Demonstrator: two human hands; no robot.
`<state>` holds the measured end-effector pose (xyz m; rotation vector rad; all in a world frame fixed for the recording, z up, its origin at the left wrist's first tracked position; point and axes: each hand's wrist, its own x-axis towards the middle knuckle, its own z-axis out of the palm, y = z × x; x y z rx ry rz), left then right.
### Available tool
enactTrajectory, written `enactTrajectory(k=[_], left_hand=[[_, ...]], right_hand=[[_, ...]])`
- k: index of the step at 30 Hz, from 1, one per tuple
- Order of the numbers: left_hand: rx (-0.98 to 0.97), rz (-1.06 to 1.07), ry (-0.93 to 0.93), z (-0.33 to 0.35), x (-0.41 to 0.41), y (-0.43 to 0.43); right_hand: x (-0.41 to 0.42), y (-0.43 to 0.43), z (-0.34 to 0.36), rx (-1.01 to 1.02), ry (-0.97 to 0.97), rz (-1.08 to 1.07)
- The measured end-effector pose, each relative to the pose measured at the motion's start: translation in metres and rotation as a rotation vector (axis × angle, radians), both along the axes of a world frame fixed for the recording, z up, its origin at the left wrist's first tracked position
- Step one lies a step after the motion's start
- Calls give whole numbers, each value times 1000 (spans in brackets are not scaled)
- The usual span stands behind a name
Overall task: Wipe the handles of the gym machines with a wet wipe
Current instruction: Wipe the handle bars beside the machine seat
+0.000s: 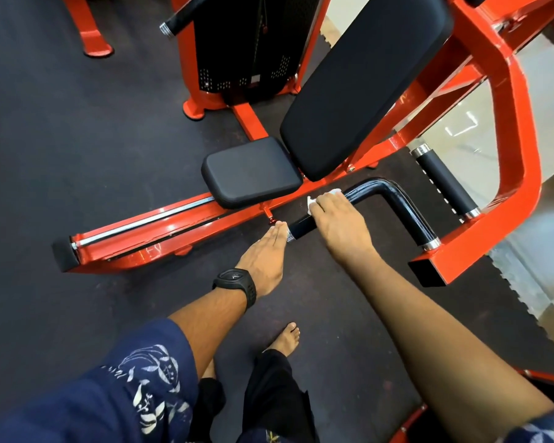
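Right grip [336,225] is curled over the wipe [314,203] on the black handle [378,187] beside the seat [253,171], left grip [264,251] flat at its tip, so that bunched wipe could slip or miss the bend.

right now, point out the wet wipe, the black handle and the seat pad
wet wipe [311,204], head view, exposed white corner
black handle [383,184], head view, glossy bend
seat pad [251,172], head view, top centre

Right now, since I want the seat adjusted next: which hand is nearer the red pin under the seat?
Left. The left hand has its fingertips close by the red pin; the right hand grips the wipe on the black handle, farther right.
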<state>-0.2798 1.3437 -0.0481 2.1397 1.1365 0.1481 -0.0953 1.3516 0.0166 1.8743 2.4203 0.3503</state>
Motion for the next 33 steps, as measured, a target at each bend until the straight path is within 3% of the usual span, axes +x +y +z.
enactTrajectory(k=[4,9,12,15,19,22,24,29,33], left_hand=[[-9,15,-2,-1,3,-3],[-6,11,-2,-1,2,-2],[-29,21,-2,-2,3,-3],[-37,18,-10,-3,3,-3],[-18,3,-3,-3,2,-1],[-27,20,-5,-1,3,-3],[-23,21,-4,0,3,-2],[-18,-1,10,0,0,0],[-22,17,9,1,4,-3]], right_hand=[[-35,2,3,-249,-209,198],[-26,19,9,-253,-107,6],[-36,14,1,-330,-170,137],[-22,13,17,-317,-135,65],[1,24,34,-266,-253,-88],[-23,7,19,-346,-340,63],[-11,3,14,-233,-310,139],[28,13,39,-30,-217,-206],[-10,1,12,-203,-235,52]])
